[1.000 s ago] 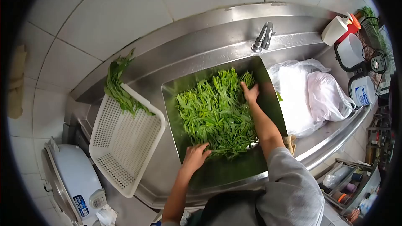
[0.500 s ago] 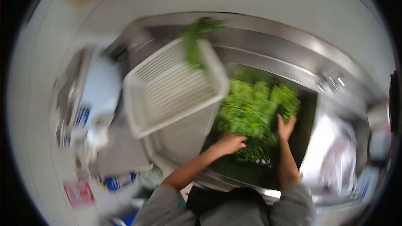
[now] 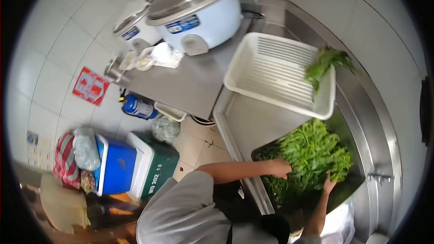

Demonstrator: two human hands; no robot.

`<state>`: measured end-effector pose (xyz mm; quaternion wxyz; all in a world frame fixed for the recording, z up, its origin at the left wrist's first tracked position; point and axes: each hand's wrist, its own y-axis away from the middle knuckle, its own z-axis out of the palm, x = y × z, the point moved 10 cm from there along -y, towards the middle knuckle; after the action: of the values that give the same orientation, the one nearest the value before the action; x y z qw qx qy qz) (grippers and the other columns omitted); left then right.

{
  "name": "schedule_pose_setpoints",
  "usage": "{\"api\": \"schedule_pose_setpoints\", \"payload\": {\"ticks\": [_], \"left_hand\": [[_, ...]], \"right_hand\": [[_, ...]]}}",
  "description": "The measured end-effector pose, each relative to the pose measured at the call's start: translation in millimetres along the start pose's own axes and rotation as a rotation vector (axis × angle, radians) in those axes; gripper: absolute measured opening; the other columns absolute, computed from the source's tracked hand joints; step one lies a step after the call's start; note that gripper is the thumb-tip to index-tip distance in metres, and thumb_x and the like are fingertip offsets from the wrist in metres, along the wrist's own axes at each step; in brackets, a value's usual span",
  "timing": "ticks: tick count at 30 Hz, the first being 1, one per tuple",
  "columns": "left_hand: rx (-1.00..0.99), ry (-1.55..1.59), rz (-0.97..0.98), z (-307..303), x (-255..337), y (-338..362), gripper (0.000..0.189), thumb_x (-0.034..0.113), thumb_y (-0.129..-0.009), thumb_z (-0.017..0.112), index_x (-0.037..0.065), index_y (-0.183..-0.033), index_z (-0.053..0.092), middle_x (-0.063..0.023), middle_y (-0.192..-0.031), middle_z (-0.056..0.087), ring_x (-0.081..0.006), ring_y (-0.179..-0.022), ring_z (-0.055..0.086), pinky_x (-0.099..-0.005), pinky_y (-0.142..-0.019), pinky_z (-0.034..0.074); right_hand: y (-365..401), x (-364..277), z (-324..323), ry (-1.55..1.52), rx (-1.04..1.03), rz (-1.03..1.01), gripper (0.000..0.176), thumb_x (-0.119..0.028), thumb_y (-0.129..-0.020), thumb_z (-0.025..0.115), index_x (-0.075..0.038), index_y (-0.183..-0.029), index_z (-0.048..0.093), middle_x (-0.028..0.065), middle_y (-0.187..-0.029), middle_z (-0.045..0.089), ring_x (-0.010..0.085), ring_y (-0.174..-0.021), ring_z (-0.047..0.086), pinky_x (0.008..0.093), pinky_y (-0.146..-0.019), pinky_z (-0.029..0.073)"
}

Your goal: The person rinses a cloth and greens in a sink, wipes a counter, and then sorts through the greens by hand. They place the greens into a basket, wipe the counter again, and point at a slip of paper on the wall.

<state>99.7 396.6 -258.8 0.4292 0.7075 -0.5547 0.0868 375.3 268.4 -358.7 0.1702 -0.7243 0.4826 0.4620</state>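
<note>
A large heap of leafy greens (image 3: 312, 153) lies in the dark, water-filled sink basin (image 3: 357, 171). My left hand (image 3: 281, 168) is closed at the near left side of the heap, its fingers curled against the stems. At the heap's near right edge, my right hand (image 3: 330, 183) grips the leaves, with some of its fingers hidden under them. Beyond the heap, a white plastic basket (image 3: 275, 70) rests across the sink, and a small bunch of greens (image 3: 323, 65) hangs over its right rim.
Left of the basket, a steel counter (image 3: 190, 83) carries a big rice cooker (image 3: 199, 18) and a smaller cooker (image 3: 135, 31). A faucet (image 3: 379, 178) stands on the right. On the floor are a green bin (image 3: 158, 165), a blue bin (image 3: 120, 162) and a blue extinguisher-like bottle (image 3: 138, 107).
My view has swung left, bringing the cookers, counter and bins into sight. Both hands stay at the greens; the left now looks more closed. The basket holds its place on the sink.
</note>
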Motion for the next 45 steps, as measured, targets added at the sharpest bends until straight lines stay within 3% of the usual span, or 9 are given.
{"api": "schedule_pose_setpoints", "payload": {"ticks": [6, 13, 18, 23, 28, 33, 37, 39, 45], "left_hand": [[0.113, 0.085, 0.018, -30, 5, -2, 0.042, 0.032, -0.081, 0.058, 0.006, -0.114, 0.054, -0.0174, -0.108, 0.058, -0.0322, -0.1, 0.055, -0.0408, -0.086, 0.043], [0.102, 0.204, 0.167, -72, 51, -71, 0.036, 0.024, -0.088, 0.051, 0.005, -0.119, 0.05, -0.0157, -0.107, 0.059, -0.0264, -0.099, 0.057, -0.0356, -0.085, 0.044], [0.484, 0.154, 0.236, -103, 98, -143, 0.035, 0.019, -0.085, 0.054, 0.003, -0.116, 0.05, -0.0155, -0.101, 0.061, -0.0285, -0.095, 0.059, -0.0366, -0.082, 0.046], [0.255, 0.446, 0.377, -112, 142, -160, 0.028, 0.021, -0.086, 0.056, 0.0, -0.104, 0.054, -0.013, -0.09, 0.062, -0.019, -0.084, 0.059, -0.0318, -0.078, 0.045], [0.741, 0.214, 0.379, -170, 151, -105, 0.054, 0.007, -0.077, 0.054, 0.008, -0.128, 0.035, -0.0159, -0.129, 0.036, -0.0329, -0.115, 0.042, -0.0423, -0.095, 0.034], [1.059, 0.353, 0.48, -169, 174, -33, 0.042, 0.001, -0.073, 0.056, 0.002, -0.113, 0.042, -0.0138, -0.108, 0.045, -0.0231, -0.085, 0.052, -0.0373, -0.079, 0.041], [0.629, 0.139, 0.39, -89, 184, -58, 0.036, 0.013, -0.076, 0.063, 0.003, -0.107, 0.048, -0.0113, -0.099, 0.055, -0.0208, -0.08, 0.057, -0.0314, -0.069, 0.046], [0.802, -0.017, 0.492, -87, 191, -53, 0.03, 0.019, -0.074, 0.066, 0.003, -0.097, 0.055, -0.0105, -0.092, 0.061, -0.0202, -0.076, 0.06, -0.0326, -0.065, 0.048], [0.23, 0.29, 0.437, -99, 165, -89, 0.014, 0.014, -0.075, 0.061, 0.003, -0.083, 0.057, -0.0087, -0.081, 0.063, -0.0174, -0.074, 0.062, -0.0286, -0.065, 0.046]], "right_hand": [[4, -44, -51, -0.209, 0.161, 0.016, 0.042, -0.028, -0.08, 0.063, -0.001, -0.111, 0.054, 0.008, -0.103, 0.059, 0.0182, -0.093, 0.053, 0.03, -0.083, 0.04], [-8, -82, -61, -0.536, -0.125, 0.001, 0.024, -0.005, -0.078, 0.062, -0.002, -0.101, 0.059, 0.0038, -0.094, 0.062, 0.0126, -0.084, 0.055, 0.027, -0.077, 0.043], [18, -128, -66, -0.4, -0.139, 0.015, 0.028, -0.005, -0.075, 0.063, -0.001, -0.102, 0.059, 0.005, -0.095, 0.062, 0.0141, -0.088, 0.056, 0.0263, -0.08, 0.042], [27, -212, -144, -0.567, -0.059, -0.136, 0.026, -0.011, -0.074, 0.065, 0.003, -0.094, 0.057, 0.0081, -0.085, 0.062, 0.0142, -0.078, 0.058, 0.0279, -0.07, 0.047], [35, -217, -154, -0.509, 0.019, -0.075, 0.04, -0.011, -0.074, 0.066, 0.002, -0.108, 0.052, 0.0101, -0.096, 0.061, 0.0184, -0.083, 0.058, 0.0309, -0.079, 0.046], [33, -183, -140, -0.698, 0.108, -0.006, 0.029, -0.008, -0.074, 0.064, 0.001, -0.101, 0.057, 0.0095, -0.092, 0.062, 0.0177, -0.08, 0.058, 0.0311, -0.072, 0.048], [41, -144, -144, -0.661, 0.516, 0.137, 0.026, -0.006, -0.07, 0.063, 0.0, -0.095, 0.06, 0.0095, -0.083, 0.064, 0.0182, -0.077, 0.058, 0.031, -0.071, 0.046], [58, -140, -139, -0.712, 0.64, 0.184, 0.029, -0.007, -0.067, 0.064, 0.001, -0.094, 0.059, 0.0089, -0.084, 0.063, 0.0177, -0.075, 0.058, 0.0302, -0.071, 0.045], [75, -172, -128, -0.64, 0.194, -0.055, 0.057, -0.015, -0.061, 0.078, -0.001, -0.109, 0.051, 0.0064, -0.095, 0.06, 0.0147, -0.081, 0.057, 0.0299, -0.077, 0.046]]}}
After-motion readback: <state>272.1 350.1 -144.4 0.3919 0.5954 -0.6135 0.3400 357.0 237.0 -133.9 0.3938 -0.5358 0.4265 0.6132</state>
